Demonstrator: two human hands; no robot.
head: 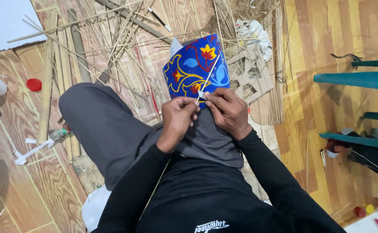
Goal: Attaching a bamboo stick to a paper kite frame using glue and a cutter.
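Nearest the camera, black sleeves run up from the bottom of the frame to two hands meeting at the centre, over a raised knee in grey trousers [107, 129]. The left hand [178, 117] has its fingers [188, 103] pinched together on the lower end of a thin pale stick [209, 75]. The right hand [228, 111] sits just beside it, its fingers [210, 96] closed on the bottom edge of a blue patterned sheet [195, 69], where a small white piece shows between the two hands. The sheet, with red and yellow flowers, stands curved just above the hands at the centre of the frame, and the stick lies slanted across its face. Beyond it, bamboo strips [61, 64] and thin reeds [124, 47] litter the wooden floor [46, 181]. A red cap [34, 84] lies at the left, a crumpled cloth [253, 36] at the upper middle, and teal bars [357, 80] at the right.
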